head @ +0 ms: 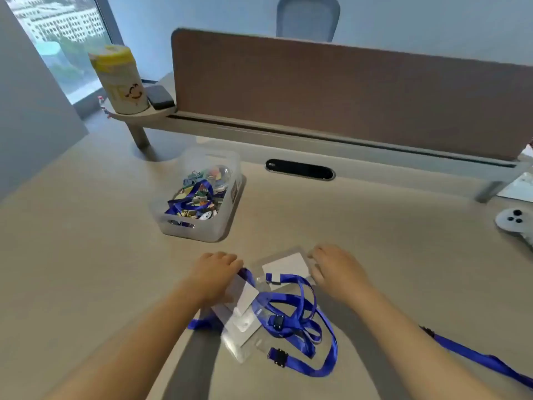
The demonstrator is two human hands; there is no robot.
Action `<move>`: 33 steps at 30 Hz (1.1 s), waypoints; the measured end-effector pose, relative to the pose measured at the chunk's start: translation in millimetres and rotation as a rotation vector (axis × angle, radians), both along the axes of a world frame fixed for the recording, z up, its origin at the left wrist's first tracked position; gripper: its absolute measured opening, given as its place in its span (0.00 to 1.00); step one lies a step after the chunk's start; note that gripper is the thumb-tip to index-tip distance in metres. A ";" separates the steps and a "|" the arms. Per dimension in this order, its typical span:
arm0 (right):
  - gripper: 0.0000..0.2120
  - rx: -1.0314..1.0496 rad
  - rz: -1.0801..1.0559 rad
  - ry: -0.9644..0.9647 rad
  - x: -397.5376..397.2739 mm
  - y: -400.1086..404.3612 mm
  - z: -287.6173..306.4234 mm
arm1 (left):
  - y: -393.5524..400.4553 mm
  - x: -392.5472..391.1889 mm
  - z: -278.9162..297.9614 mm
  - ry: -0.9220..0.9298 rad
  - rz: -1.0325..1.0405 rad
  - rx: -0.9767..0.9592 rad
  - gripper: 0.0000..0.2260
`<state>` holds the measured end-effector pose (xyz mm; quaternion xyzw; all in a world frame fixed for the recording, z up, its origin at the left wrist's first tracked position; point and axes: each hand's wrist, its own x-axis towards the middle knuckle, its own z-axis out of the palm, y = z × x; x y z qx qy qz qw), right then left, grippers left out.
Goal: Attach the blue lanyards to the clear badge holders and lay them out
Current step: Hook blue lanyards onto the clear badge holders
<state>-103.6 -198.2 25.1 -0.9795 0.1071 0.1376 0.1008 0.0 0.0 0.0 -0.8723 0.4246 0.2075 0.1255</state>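
Note:
Several clear badge holders with white cards lie in a loose pile on the desk before me: one at the top (284, 265), others lower (245, 321). A tangle of blue lanyard (300, 316) with black buckles lies across them. My left hand (213, 272) rests at the pile's left edge, fingers curled on a lanyard strap and a holder. My right hand (337, 268) touches the right edge of the top holder, fingers bent down. Another blue lanyard (476, 356) trails off under my right forearm toward the lower right.
A clear plastic bin (199, 197) of small colourful items and a blue lanyard stands behind the pile. A brown divider panel (346, 93) closes the far side. A yellow-lidded canister (118, 79) stands on a shelf at left. A white controller (516, 223) lies at right.

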 end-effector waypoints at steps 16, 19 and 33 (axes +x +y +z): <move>0.18 0.131 -0.068 -0.045 15.8 -5.2 -13.0 | -12.4 24.0 1.0 -0.073 0.067 -0.077 0.14; 0.18 0.151 -0.067 -0.035 19.1 -5.1 -7.7 | -17.1 27.7 21.4 0.054 0.210 -0.155 0.09; 0.05 0.720 -0.276 -0.114 33.8 17.0 27.7 | -28.7 38.3 97.7 -0.044 0.297 -0.575 0.12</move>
